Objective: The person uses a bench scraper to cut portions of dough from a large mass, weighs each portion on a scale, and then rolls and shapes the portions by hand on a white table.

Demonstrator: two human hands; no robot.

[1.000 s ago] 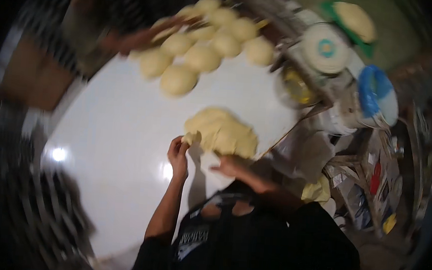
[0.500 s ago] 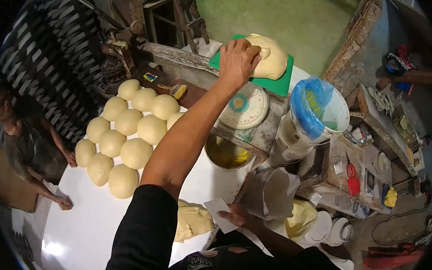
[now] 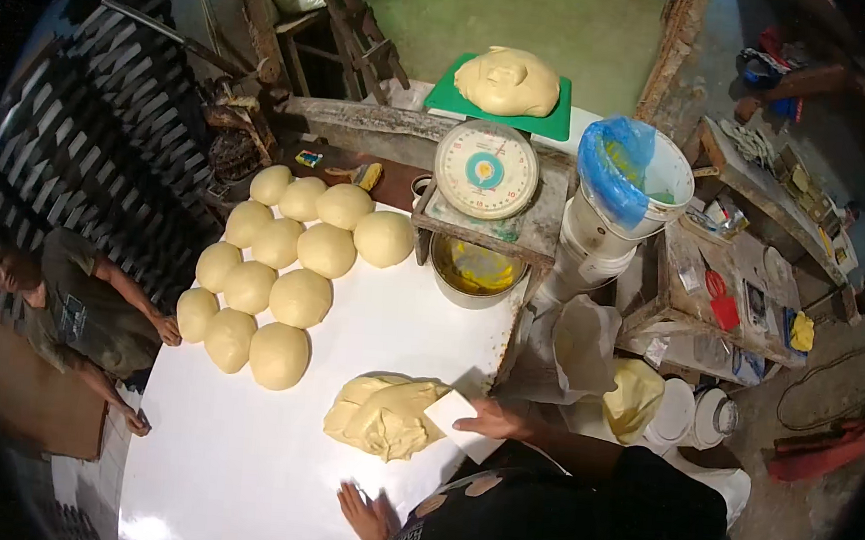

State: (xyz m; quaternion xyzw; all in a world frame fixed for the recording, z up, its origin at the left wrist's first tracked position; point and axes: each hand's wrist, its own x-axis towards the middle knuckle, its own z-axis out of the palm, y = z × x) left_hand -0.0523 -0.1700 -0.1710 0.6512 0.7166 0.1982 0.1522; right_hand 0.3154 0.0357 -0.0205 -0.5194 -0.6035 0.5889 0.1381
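My right hand (image 3: 490, 421) grips a flat white dough scraper (image 3: 458, 422) by its edge. The scraper's corner meets the right side of a loose, uneven lump of dough (image 3: 382, 419) on the white table (image 3: 269, 459). Below that lump, my left hand (image 3: 363, 519) is open on or just over the tabletop, fingers apart and holding nothing. At the back, a large piece of dough (image 3: 506, 83) rests on the green tray (image 3: 445, 92) of a dial scale (image 3: 486, 169). Several smooth round dough balls (image 3: 300, 298) sit in rows on the table's left half.
A metal pot (image 3: 477, 273) with yellow residue stands under the scale's wooden stand. Buckets, one lined with a blue bag (image 3: 615, 172), and an open sack (image 3: 585, 346) line the right side. Another person (image 3: 90, 296) stands at the left table edge. A brush (image 3: 367, 175) lies behind the dough balls.
My left hand has left the dough on the scale and come back near the table's front edge. The view has shifted. My right hand still holds the scraper, now against the loose dough.
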